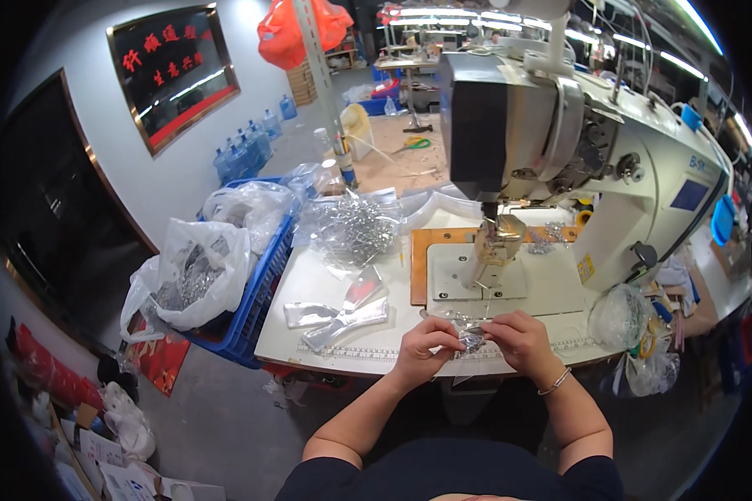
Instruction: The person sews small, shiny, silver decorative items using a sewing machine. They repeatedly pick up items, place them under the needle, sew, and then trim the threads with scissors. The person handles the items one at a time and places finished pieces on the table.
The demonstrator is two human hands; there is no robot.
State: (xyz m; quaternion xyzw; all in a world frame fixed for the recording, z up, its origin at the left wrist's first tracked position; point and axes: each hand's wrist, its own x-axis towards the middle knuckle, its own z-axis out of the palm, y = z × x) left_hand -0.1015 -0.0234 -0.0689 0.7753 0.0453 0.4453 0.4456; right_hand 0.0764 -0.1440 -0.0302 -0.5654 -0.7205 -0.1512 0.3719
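Just in front of the sewing machine (560,167), at the table's near edge, both my hands pinch a small, shiny silver piece (470,332). My left hand (426,348) grips its left side with bent fingers. On the other side, thumb and fingers of my right hand (522,341) are closed on it. Its exact kind is too small and glittery to make out. Above it, the needle and presser foot area (491,250) stands over a metal plate (451,271). Flat silver strap-like pieces (342,313) lie crossed on the tabletop, left of my left hand.
A clear bag of shiny metallic pieces (355,230) sits farther back on the table. Left of the table, a blue crate (255,309) holds white plastic bags (200,267). A clear plastic bag (622,317) and yellow-handled scissors (647,341) are at the right edge. A printed ruler (351,351) runs along the front.
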